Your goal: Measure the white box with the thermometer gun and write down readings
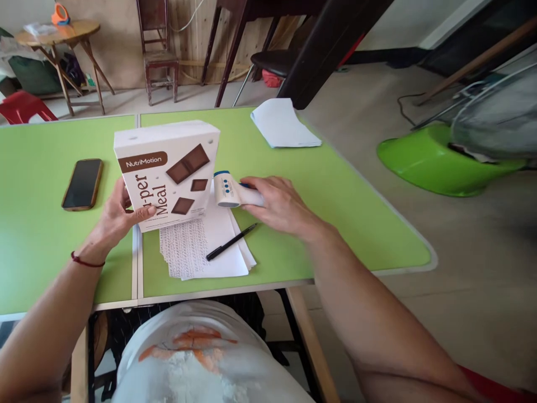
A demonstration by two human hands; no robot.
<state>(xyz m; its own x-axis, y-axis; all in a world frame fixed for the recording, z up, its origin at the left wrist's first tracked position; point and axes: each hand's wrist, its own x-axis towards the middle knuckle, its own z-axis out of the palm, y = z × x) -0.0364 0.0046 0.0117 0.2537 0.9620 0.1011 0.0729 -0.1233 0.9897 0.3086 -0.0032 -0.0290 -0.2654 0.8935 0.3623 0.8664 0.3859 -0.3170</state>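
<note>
My left hand (119, 215) grips the lower left edge of a white box (168, 173), thumb across its front and the other fingers mostly behind it. Brown squares and the word NutriMotion are printed on the box, which stands upright and slightly tilted. In my right hand (279, 204) is a white and blue handheld scanner (229, 190), held by its handle. Its head points left and is close to the box's right side; whether they touch I cannot tell. Below the box lie handwritten paper sheets (188, 252) with a black pen (230, 242) on top.
A phone (83, 184) rests on the green table (356, 224) at the left. More white paper (283, 123) lies by the far edge. Beyond the table are a wooden chair (161, 61), a small round table (62, 33) and a green plastic object (432, 162) on the floor.
</note>
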